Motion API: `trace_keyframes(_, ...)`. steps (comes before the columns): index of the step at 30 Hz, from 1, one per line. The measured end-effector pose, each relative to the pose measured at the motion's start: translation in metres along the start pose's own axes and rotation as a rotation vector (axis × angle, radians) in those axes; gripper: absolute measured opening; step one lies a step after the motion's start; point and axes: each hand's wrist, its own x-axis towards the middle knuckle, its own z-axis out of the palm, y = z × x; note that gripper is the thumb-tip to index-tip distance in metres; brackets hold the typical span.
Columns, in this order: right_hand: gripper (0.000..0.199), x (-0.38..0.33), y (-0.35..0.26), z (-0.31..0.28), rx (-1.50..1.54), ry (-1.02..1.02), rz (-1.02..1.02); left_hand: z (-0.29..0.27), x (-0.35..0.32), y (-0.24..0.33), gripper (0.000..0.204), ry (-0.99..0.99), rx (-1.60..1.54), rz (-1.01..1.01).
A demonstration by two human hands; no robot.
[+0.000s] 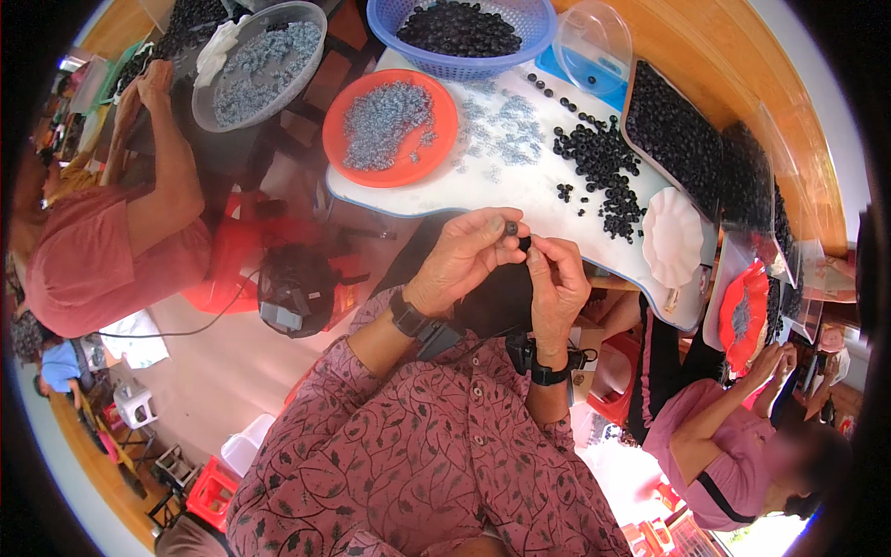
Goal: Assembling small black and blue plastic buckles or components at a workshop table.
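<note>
Close in front of my chest, just off the table's near edge, my two hands are nearly touching. My left hand point(464, 252) pinches a small black ring-like part point(511, 227) between thumb and fingers. A second small round black part point(525, 243) sits at the fingertips of my right hand point(559, 286), which is closed in a pinch. Beyond them, a red-orange plate point(336, 139) holds many small clear-grey pieces. More clear-grey pieces point(509, 128) are spread on the white tabletop point(408, 193), with loose black round parts point(599, 153) to their right.
A blue-purple basket point(464, 67) of black parts stands at the back, beside a clear tub point(594, 42). Rightward are a tray of black parts point(673, 139) and a white scalloped plate point(672, 237). People sit at left point(121, 241) and right point(710, 436).
</note>
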Motion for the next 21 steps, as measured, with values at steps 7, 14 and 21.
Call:
trace_keyframes(7,0.017,-0.001,-0.012,0.001,-0.012,-0.031,-0.040,0.003,-0.006,-0.008,0.023,0.125,0.284,0.073)
trace_keyframes(14,0.017,-0.005,-0.002,-0.002,-0.044,-0.085,-0.075,0.003,-0.007,-0.016,0.016,0.107,0.401,0.088)
trace_keyframes(21,0.011,-0.004,0.002,-0.011,0.164,-0.017,0.083,0.012,-0.009,-0.018,0.023,0.038,0.335,0.046)
